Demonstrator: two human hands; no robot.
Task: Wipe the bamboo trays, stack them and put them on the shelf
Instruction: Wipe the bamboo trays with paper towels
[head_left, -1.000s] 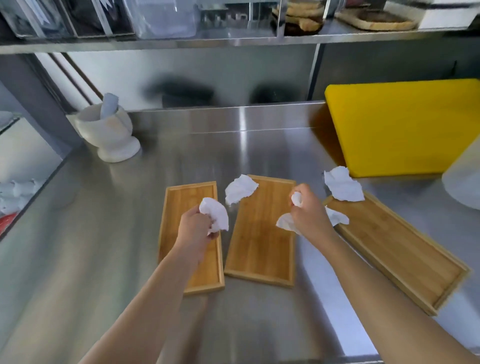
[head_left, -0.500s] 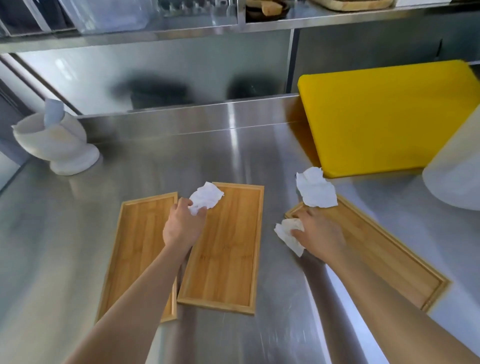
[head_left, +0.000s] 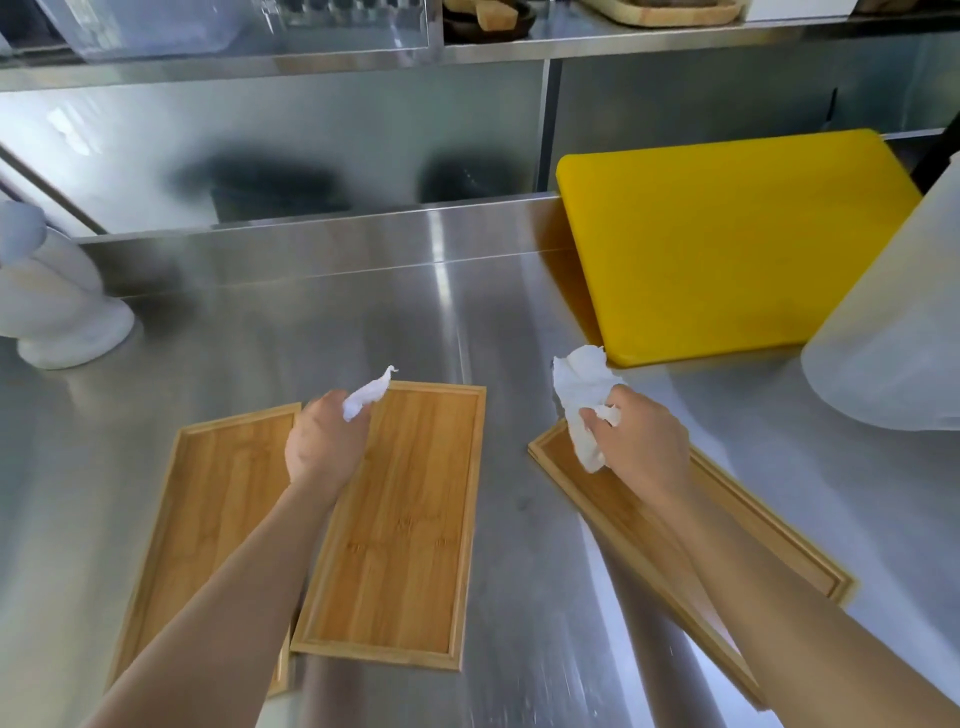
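Bamboo trays, three in number, are laid flat on the steel counter (head_left: 467, 322): the left tray (head_left: 208, 519) and the middle tray (head_left: 410, 519) lie side by side with edges touching or nearly so, while the right tray (head_left: 613, 519) is set apart at an angle. None has been stacked, and the shelf (head_left: 623, 39) above the counter is not yet in use for them.

A crumpled paper towel (head_left: 366, 397) is gripped in the closed left hand (head_left: 324, 447), which is held over the far edge between the left and middle trays. A larger paper wad (head_left: 584, 400) is clenched in the closed right hand (head_left: 644, 447) over the far end of the right tray. Whether either towel is pressed against the wood cannot be told.

For the wiping step, the towel should be flattened under the fingers so that a broad face meets the wood. Strokes are best drawn along the grain, end to end. The raised rim and inner corners should be traced, as residue is likely to collect there. The yellow cutting board (head_left: 727, 244) and the translucent container (head_left: 893, 332) stand near the right tray and should be avoided.
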